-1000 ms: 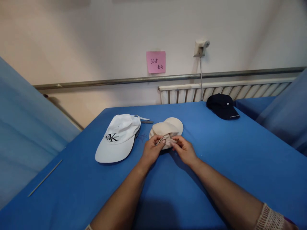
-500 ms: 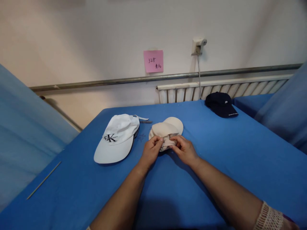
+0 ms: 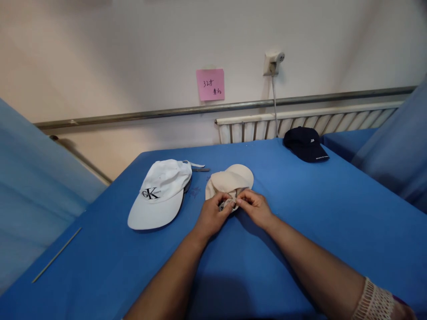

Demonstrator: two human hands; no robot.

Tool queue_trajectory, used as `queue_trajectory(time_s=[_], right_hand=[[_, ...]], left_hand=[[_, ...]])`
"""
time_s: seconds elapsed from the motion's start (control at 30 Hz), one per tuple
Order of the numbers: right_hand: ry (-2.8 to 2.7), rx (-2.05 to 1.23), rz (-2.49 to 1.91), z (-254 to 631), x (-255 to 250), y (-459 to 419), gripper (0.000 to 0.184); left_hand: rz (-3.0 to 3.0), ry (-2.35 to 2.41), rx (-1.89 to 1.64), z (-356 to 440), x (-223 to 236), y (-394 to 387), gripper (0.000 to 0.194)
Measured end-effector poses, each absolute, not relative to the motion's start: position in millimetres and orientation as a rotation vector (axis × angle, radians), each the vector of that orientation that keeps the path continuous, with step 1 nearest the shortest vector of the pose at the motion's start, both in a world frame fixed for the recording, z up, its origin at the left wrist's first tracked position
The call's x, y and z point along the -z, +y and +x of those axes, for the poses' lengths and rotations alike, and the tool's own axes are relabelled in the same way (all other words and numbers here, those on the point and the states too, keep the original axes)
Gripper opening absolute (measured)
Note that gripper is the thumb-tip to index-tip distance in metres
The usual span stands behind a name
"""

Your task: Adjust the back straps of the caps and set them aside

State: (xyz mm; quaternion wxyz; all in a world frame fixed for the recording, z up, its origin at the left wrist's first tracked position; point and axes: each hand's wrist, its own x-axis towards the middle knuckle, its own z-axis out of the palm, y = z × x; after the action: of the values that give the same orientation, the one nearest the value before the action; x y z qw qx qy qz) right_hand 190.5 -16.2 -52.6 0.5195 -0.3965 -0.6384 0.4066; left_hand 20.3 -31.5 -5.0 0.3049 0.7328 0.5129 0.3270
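A beige baseball cap [image 3: 228,181] lies on the blue-covered table with its brim pointing away from me. Both hands pinch its near edge, where the fabric is bunched and the strap area is partly covered by my fingers. My left hand [image 3: 215,213] grips the left side of this edge, thumb on top. Close beside it, my right hand [image 3: 256,208] pinches the fabric with thumb and forefinger, the fingertips of both hands nearly meeting. Left of the beige cap sits a white cap [image 3: 163,186] with black lettering on its front.
A dark navy cap [image 3: 305,143] rests at the table's back right. A thin stick [image 3: 56,254] lies near the left edge. Behind the table are a radiator [image 3: 247,129], a metal rail [image 3: 150,114] and a plugged-in cable [image 3: 274,104]. Blue curtains [image 3: 36,178] hang at both sides.
My fingertips have come closer together at the beige cap's near edge, bunching its fabric more. The left hand has shifted slightly right. The other caps stay in place while the view shifts slightly.
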Motion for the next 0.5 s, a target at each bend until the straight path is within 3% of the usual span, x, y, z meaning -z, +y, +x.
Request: queue_trajectory(time_s=[0.17, 0.5], right_hand=[[-1.392, -1.262, -0.836, 188.3, 51.4, -15.6, 0.024], [-1.382, -1.328, -0.972, 195.6, 46.6, -15.8, 0.035]], left_hand=[[2.056, 1.37, -0.846, 21.1, 3.3, -33.6, 0.018], [2.215, 1.315, -0.925, 23.0, 6.8, -35.2, 0.018]])
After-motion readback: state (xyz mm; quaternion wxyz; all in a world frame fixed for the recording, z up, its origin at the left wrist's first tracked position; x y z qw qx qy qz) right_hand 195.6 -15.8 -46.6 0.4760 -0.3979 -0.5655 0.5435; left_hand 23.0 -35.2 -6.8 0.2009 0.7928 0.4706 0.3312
